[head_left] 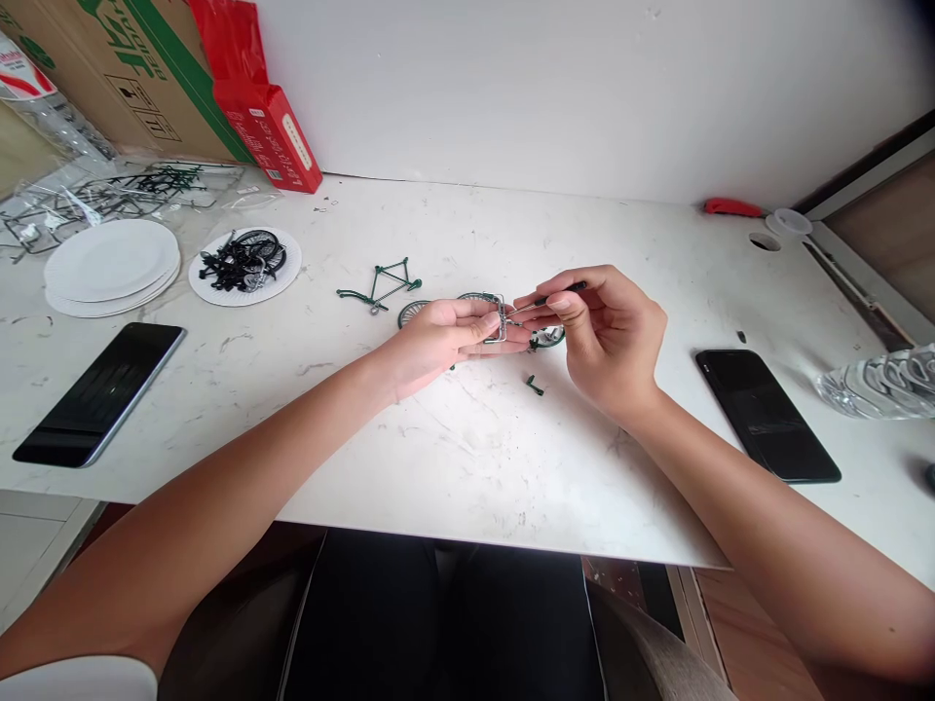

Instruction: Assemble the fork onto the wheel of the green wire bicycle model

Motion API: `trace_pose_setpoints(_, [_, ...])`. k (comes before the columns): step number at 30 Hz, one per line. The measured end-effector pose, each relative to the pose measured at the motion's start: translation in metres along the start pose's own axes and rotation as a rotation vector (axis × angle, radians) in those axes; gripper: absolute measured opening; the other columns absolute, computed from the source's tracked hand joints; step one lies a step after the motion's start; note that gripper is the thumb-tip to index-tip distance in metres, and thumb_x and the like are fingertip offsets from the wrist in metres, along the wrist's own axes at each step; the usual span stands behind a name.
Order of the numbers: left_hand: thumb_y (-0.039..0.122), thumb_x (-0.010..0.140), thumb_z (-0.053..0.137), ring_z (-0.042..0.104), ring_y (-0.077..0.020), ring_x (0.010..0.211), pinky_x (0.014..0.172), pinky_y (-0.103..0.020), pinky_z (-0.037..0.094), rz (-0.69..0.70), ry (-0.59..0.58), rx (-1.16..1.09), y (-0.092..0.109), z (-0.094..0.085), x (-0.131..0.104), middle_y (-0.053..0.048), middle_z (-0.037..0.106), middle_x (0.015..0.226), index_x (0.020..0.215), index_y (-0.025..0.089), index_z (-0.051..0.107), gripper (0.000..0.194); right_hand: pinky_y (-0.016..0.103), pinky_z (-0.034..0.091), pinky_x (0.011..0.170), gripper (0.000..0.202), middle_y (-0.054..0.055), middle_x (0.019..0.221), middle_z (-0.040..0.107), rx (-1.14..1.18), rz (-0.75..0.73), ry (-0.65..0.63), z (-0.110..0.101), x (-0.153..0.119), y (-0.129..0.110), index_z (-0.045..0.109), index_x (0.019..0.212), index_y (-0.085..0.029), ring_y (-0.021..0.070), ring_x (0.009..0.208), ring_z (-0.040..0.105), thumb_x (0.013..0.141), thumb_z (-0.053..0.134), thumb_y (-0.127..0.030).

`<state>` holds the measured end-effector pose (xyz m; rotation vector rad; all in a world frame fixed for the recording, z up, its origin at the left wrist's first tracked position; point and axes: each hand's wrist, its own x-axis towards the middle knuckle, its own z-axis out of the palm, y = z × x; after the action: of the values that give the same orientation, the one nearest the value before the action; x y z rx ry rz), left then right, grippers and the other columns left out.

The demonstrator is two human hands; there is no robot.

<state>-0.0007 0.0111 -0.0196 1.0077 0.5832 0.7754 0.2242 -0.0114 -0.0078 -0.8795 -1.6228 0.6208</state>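
My left hand (445, 341) is closed, pinching a small silver wire part (501, 319), like a model bicycle's rack, between thumb and fingers. In my right hand (617, 336) is a thin screwdriver with a black handle (577, 287); its tip meets the silver part, though the exact contact is too small to make out. A green model bicycle frame (387, 282) lies on the table, left of my hands. Spoked model wheels (411, 313) lie partly hidden behind my left hand, with another (549, 337) between the hands. A small green piece (536, 386) rests just below them.
Left on the white table (467, 458) are a phone (102, 394), stacked paper plates (109, 258), a plate of black model parts (244, 261) and bagged green parts (168, 180). A red box (270, 136) stands behind. At right are another phone (766, 414) and a plastic bottle (880, 383).
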Motion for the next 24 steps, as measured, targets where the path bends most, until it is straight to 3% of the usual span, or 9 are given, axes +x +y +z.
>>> trace_pose_setpoints(4, [0.037, 0.106, 0.084, 0.079, -0.0368, 0.139, 0.139, -0.059, 0.041, 0.01, -0.005, 0.003, -0.001, 0.0, 0.001, -0.018, 0.082, 0.144, 0.123, 0.013, 0.087, 0.03, 0.043, 0.078, 0.086, 0.028, 0.006, 0.104, 0.089, -0.024, -0.005, -0.027, -0.002, 0.001, -0.001, 0.076, 0.111, -0.026, 0.0241, 0.095, 0.09, 0.115, 0.069, -0.053])
trace_pose_setpoints(15, [0.031, 0.107, 0.083, 0.085, -0.0318, 0.125, 0.136, -0.056, 0.045, 0.0, 0.026, 0.024, -0.002, 0.001, 0.0, -0.016, 0.088, 0.127, 0.12, 0.012, 0.085, 0.024, 0.047, 0.079, 0.087, 0.027, 0.004, 0.105, 0.088, -0.098, -0.039, -0.141, -0.009, 0.005, -0.004, 0.077, 0.114, -0.029, 0.0259, 0.101, 0.09, 0.119, 0.063, -0.051])
trace_pose_setpoints(24, [0.029, 0.107, 0.082, 0.086, -0.0303, 0.122, 0.134, -0.056, 0.047, -0.001, 0.05, 0.049, -0.002, 0.004, -0.001, -0.013, 0.09, 0.119, 0.116, 0.014, 0.085, 0.018, 0.039, 0.076, 0.074, 0.031, 0.003, 0.091, 0.089, -0.19, -0.054, -0.092, -0.009, 0.004, -0.008, 0.08, 0.101, -0.027, 0.025, 0.087, 0.09, 0.109, 0.078, -0.057])
